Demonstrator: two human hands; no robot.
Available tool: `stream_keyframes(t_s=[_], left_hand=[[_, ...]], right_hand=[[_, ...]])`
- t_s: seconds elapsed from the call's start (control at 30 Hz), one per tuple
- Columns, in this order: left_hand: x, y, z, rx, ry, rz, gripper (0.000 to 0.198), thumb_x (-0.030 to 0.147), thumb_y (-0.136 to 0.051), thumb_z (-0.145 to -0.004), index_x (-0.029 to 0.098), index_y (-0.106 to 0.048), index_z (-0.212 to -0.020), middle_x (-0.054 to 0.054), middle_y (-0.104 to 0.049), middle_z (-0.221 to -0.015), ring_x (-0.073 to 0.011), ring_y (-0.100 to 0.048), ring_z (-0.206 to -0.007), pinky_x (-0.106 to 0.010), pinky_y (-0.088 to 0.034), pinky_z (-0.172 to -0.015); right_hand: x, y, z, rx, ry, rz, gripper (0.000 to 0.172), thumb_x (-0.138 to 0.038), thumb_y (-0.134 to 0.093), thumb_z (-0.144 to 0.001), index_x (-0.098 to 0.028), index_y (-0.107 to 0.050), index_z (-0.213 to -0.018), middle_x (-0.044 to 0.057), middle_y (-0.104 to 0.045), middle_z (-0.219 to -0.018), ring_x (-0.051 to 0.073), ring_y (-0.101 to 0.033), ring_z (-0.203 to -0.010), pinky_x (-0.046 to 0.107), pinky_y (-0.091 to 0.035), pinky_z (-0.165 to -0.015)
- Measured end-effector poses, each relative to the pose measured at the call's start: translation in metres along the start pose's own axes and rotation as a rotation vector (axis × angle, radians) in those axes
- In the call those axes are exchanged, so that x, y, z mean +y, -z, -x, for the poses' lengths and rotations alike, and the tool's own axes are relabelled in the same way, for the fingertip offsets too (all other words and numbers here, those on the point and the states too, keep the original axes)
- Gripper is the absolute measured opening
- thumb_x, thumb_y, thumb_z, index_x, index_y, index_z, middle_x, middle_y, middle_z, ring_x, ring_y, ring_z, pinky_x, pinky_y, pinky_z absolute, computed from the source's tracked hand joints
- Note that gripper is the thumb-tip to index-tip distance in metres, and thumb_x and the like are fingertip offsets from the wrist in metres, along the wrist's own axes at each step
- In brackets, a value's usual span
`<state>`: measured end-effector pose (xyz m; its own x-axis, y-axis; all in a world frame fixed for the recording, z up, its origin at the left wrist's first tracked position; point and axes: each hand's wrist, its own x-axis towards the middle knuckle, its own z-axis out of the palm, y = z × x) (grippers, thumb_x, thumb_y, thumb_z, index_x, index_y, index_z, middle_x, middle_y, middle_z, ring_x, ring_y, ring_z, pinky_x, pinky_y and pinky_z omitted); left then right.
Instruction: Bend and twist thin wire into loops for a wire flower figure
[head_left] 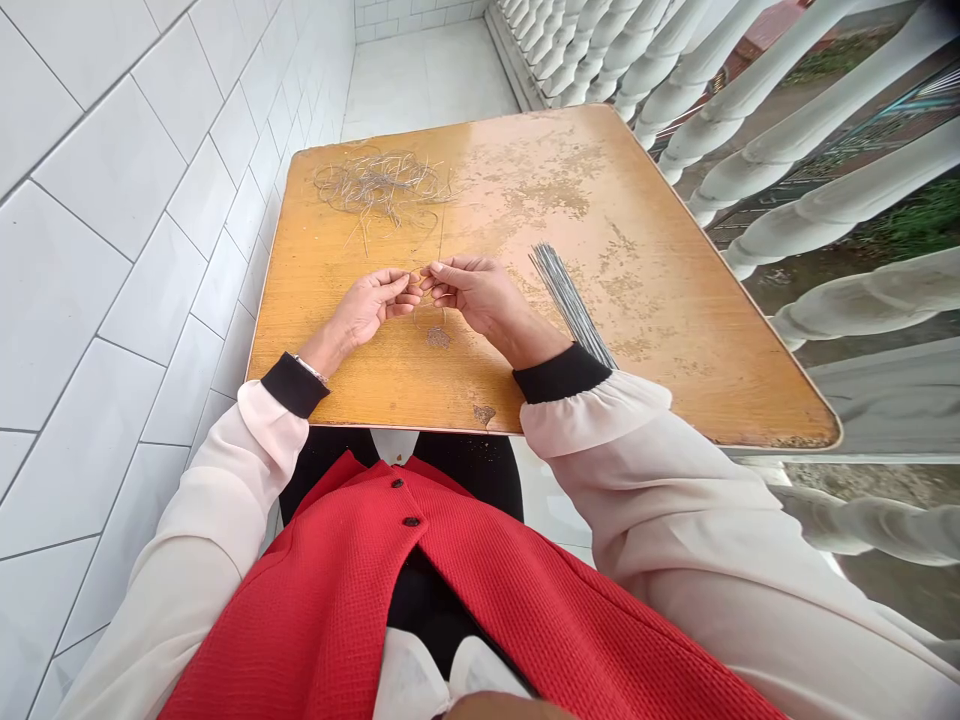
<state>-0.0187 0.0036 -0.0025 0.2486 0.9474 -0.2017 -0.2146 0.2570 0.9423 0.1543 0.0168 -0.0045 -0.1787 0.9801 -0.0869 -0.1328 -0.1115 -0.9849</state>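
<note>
My left hand (pixel 373 305) and my right hand (pixel 474 291) meet fingertip to fingertip over the near middle of a worn wooden table (pixel 675 330). Both are pinched shut on a thin wire (pixel 429 315) that loops down between them. A bundle of straight grey wires (pixel 568 300) lies just right of my right wrist, partly under the sleeve. A tangled heap of bent wires (pixel 381 186) rests at the table's far left.
A white tiled wall (pixel 135 250) runs close along the table's left side. A white balustrade (pixel 787 130) stands close on the right. White floor tiles (pixel 427 70) stretch beyond the far edge. The tabletop's varnish is flaked in patches.
</note>
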Motion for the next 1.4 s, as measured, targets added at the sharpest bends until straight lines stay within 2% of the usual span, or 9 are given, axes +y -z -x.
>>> stream_keyframes(t_s=[0.13,0.37,0.6,0.83,1.0,1.17,1.3,1.4], left_hand=[[-0.001,0.002,0.0,-0.018,-0.007,0.082,0.018,0.01,-0.055,-0.099,0.014,-0.067,-0.087,0.004,-0.069,-0.074,-0.0007,-0.063,-0.062,-0.013,-0.048,-0.065],[0.002,0.001,0.001,-0.036,0.0,0.107,0.02,0.004,-0.056,-0.097,0.011,-0.068,-0.082,0.005,-0.066,-0.066,-0.0003,-0.059,-0.054,-0.013,-0.046,-0.06],[0.004,0.002,0.001,-0.035,0.003,0.067,0.02,0.004,-0.055,-0.097,0.011,-0.068,-0.084,0.004,-0.067,-0.066,-0.001,-0.06,-0.056,-0.014,-0.046,-0.061],[0.007,0.002,0.005,-0.008,0.024,0.051,0.017,0.015,-0.055,-0.101,0.013,-0.067,-0.089,0.003,-0.07,-0.073,-0.0021,-0.065,-0.064,-0.014,-0.047,-0.063],[0.003,0.002,0.002,-0.009,0.045,-0.005,0.014,0.013,-0.056,-0.1,0.014,-0.065,-0.089,0.003,-0.071,-0.075,-0.0008,-0.063,-0.059,-0.013,-0.042,-0.057],[0.002,0.001,0.001,-0.027,0.053,-0.1,0.017,0.01,-0.056,-0.099,0.012,-0.063,-0.084,0.004,-0.069,-0.074,0.0012,-0.056,-0.049,-0.014,-0.035,-0.048],[0.002,-0.002,0.003,-0.02,0.091,-0.208,0.015,0.009,-0.056,-0.098,0.011,-0.064,-0.086,0.003,-0.067,-0.069,0.0003,-0.055,-0.049,-0.014,-0.035,-0.048],[0.002,-0.004,0.003,0.017,0.075,-0.263,0.013,0.009,-0.058,-0.097,0.011,-0.064,-0.086,0.004,-0.066,-0.067,-0.0002,-0.055,-0.048,-0.015,-0.036,-0.049]], right_hand=[[0.0,-0.001,0.002,0.012,-0.001,0.014,0.024,-0.033,-0.083,-0.085,-0.017,-0.07,-0.073,0.002,-0.071,-0.069,0.008,-0.06,-0.055,0.017,-0.048,-0.052],[-0.004,0.0,0.003,-0.042,0.043,0.036,0.023,-0.019,-0.076,-0.089,-0.016,-0.069,-0.067,0.001,-0.065,-0.061,0.006,-0.053,-0.05,0.019,-0.045,-0.052],[-0.004,-0.001,0.004,-0.021,0.064,0.087,0.023,-0.027,-0.078,-0.088,-0.017,-0.069,-0.069,0.001,-0.066,-0.062,0.008,-0.056,-0.052,0.02,-0.047,-0.053],[0.0,0.001,0.001,-0.026,0.061,0.058,0.021,-0.032,-0.078,-0.088,-0.017,-0.07,-0.077,0.003,-0.071,-0.071,0.009,-0.063,-0.059,0.021,-0.054,-0.06],[-0.002,0.003,0.002,0.021,0.063,0.19,0.017,-0.032,-0.077,-0.089,-0.018,-0.074,-0.08,0.004,-0.071,-0.072,0.011,-0.064,-0.063,0.022,-0.054,-0.059],[-0.011,0.017,-0.002,0.042,-0.026,0.379,0.014,-0.023,-0.083,-0.083,-0.018,-0.074,-0.073,0.002,-0.064,-0.062,0.011,-0.059,-0.058,0.024,-0.054,-0.057],[-0.009,0.03,-0.004,0.026,-0.126,0.486,0.015,-0.02,-0.088,-0.077,-0.017,-0.074,-0.072,0.001,-0.061,-0.056,0.011,-0.056,-0.052,0.026,-0.054,-0.057],[-0.004,0.031,-0.003,0.009,-0.179,0.547,0.017,-0.021,-0.091,-0.074,-0.016,-0.074,-0.076,0.0,-0.06,-0.054,0.01,-0.056,-0.05,0.026,-0.053,-0.054]])
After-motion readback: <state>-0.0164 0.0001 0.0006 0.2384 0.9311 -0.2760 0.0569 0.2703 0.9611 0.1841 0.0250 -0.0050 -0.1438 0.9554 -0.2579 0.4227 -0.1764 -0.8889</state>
